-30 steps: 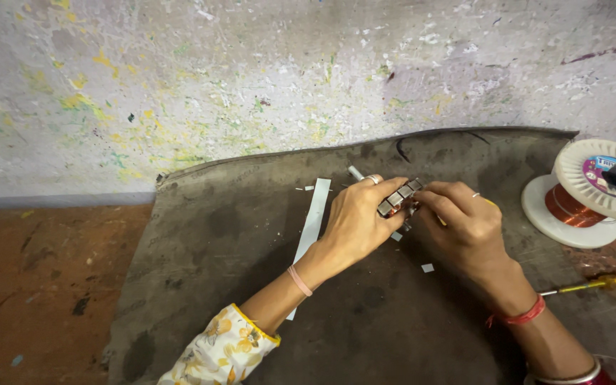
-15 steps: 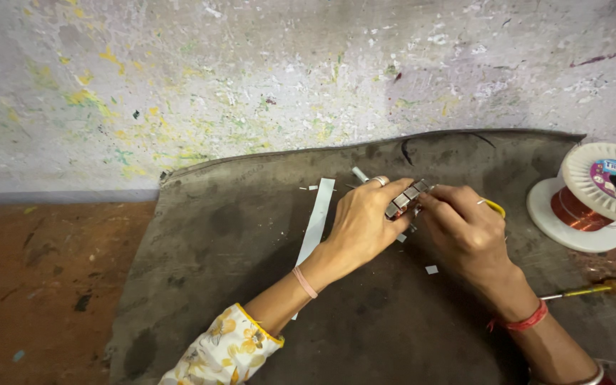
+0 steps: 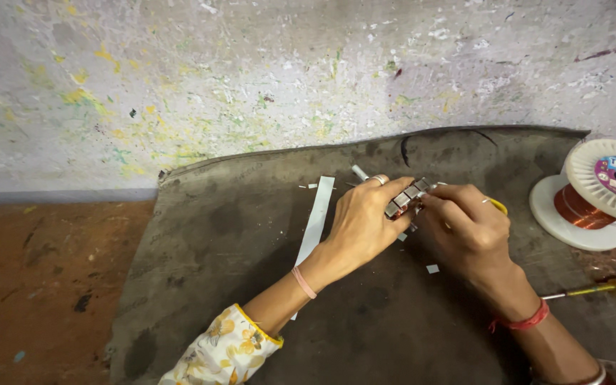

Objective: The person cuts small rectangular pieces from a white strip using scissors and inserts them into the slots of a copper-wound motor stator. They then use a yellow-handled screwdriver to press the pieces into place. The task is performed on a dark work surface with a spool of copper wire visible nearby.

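Head view: left hand (image 3: pixel 362 227) grips a small grey slotted metal core (image 3: pixel 406 199); right hand (image 3: pixel 465 229) pinches at its end. Risk: core slipping onto the dark cloth-covered worktop (image 3: pixel 215 235).

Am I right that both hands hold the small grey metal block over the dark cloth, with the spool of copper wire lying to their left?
Not quite: the head view shows the spool of copper wire to their right. Both the left hand and right hand do hold the metal block over the dark cloth.
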